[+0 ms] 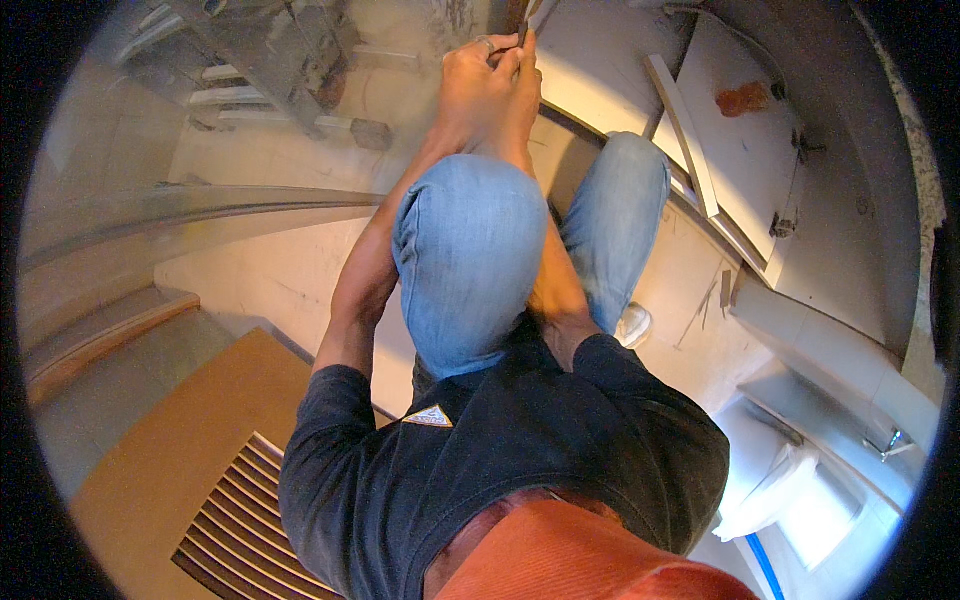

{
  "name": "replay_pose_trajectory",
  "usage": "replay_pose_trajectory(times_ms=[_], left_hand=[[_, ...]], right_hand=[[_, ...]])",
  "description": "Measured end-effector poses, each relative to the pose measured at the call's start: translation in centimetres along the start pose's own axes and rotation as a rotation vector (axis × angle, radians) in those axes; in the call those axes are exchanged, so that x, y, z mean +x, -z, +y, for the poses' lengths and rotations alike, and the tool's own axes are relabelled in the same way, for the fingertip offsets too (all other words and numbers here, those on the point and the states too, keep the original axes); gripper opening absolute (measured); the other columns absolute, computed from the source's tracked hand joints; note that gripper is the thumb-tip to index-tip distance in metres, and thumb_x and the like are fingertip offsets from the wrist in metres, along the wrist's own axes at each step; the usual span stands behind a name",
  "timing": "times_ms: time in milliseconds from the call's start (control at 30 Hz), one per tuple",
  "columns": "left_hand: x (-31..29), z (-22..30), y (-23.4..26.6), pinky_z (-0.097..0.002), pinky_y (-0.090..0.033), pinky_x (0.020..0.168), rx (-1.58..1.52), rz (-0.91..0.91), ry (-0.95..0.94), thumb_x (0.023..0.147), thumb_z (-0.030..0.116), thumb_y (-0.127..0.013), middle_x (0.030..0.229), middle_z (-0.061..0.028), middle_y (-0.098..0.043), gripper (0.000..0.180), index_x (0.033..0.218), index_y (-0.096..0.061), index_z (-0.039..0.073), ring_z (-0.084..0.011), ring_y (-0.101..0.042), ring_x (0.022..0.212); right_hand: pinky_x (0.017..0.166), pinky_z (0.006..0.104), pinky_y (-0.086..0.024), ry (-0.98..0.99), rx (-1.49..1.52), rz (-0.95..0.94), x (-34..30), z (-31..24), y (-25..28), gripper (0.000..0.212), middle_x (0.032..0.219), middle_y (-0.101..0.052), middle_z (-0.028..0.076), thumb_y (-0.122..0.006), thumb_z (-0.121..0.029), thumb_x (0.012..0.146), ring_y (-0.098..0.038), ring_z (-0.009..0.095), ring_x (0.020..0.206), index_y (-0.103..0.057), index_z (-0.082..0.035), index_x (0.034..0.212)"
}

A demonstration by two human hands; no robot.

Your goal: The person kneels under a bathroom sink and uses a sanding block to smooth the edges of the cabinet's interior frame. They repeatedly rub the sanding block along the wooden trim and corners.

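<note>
At the top of the head view, both arms reach forward past a raised knee in blue jeans. My left hand, with a ring on one finger, has its fingers closed at a small dark piece. Pressed close beside it, my right hand pinches the same small piece between its fingertips. Its kind cannot be made out. Just beyond the fingertips is a thin pale strip. A white panel lies right of the hands, with a dark edge facing me.
Across a second white panel leans a narrow light strip; an orange-red object rests there. Scraps of wood show behind a hazy, see-through surface at left. A brown board and a slatted panel lie lower left.
</note>
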State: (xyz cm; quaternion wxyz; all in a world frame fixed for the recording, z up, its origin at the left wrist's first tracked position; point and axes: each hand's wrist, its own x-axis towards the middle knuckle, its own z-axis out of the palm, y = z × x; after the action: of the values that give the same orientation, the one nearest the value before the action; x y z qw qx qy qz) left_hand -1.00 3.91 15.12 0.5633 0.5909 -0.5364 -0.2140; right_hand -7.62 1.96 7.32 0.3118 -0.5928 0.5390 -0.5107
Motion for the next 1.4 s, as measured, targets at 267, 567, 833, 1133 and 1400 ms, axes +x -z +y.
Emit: replay_pose_trajectory(times_ms=[267, 567, 833, 1133, 1400], left_hand=[[1.7, 1.2, -0.6, -0.0357, -0.058, 0.079, 0.158, -0.016, 0.032, 0.089, 0.030, -0.075, 0.095, -0.0188, -0.075, 0.030, 0.108, -0.078, 0.007, -0.0282, -0.075, 0.086], [-0.4, -1.7, -0.5, -0.0387, -0.059, 0.087, -0.080, 0.063, -0.097, 0.095, 0.013, -0.070, 0.115, -0.0192, -0.072, 0.032, 0.125, -0.067, 0.002, -0.0284, -0.073, 0.102], [1.3, -2.5, -3.1, -0.0403, -0.056, 0.089, 0.205, 0.113, -0.225, 0.095, 0.021, -0.069, 0.117, -0.0264, -0.068, 0.049, 0.134, -0.053, -0.003, -0.0360, -0.069, 0.107], [2.7, -4.6, -3.7, -0.0393, -0.058, 0.071, 0.237, 0.118, -0.260, 0.091, 0.026, -0.074, 0.087, -0.0190, -0.074, 0.048, 0.123, -0.058, -0.006, -0.0290, -0.075, 0.077], [3.1, -3.5, -3.4, -0.0414, -0.056, 0.067, 0.406, 0.060, -0.206, 0.090, 0.029, -0.077, 0.083, -0.0186, -0.072, 0.052, 0.124, -0.054, -0.004, -0.0305, -0.071, 0.070]], right_hand=[[0.078, 0.0503, -0.047, 0.138, -0.010, 0.056, 1.8, -1.4, 0.3, 0.071, 0.106, -0.059, 0.025, -0.061, -0.016, 0.095, -0.060, 0.044, 0.094, -0.030, -0.013, 0.158], [0.093, 0.0330, -0.049, 0.124, 0.037, 0.096, 4.2, 1.7, 6.7, 0.058, 0.123, -0.065, 0.016, -0.052, -0.001, 0.097, -0.062, 0.023, 0.103, -0.036, 0.001, 0.153], [0.094, 0.0277, -0.048, -0.439, 0.423, -0.072, -1.3, 2.9, 6.6, 0.073, 0.148, -0.042, 0.015, -0.047, 0.008, 0.092, -0.049, 0.024, 0.127, -0.027, -0.011, 0.160], [0.084, 0.0275, -0.049, -0.180, 0.433, 0.049, -1.8, 6.3, 4.8, 0.062, 0.118, -0.062, 0.009, -0.058, 0.001, 0.093, -0.058, 0.015, 0.097, -0.039, -0.004, 0.153], [0.120, 0.0396, -0.030, -0.232, 0.380, -0.038, -1.6, 5.1, 5.6, 0.072, 0.159, -0.036, 0.023, -0.053, 0.000, 0.091, -0.039, 0.035, 0.145, -0.028, 0.000, 0.158]])
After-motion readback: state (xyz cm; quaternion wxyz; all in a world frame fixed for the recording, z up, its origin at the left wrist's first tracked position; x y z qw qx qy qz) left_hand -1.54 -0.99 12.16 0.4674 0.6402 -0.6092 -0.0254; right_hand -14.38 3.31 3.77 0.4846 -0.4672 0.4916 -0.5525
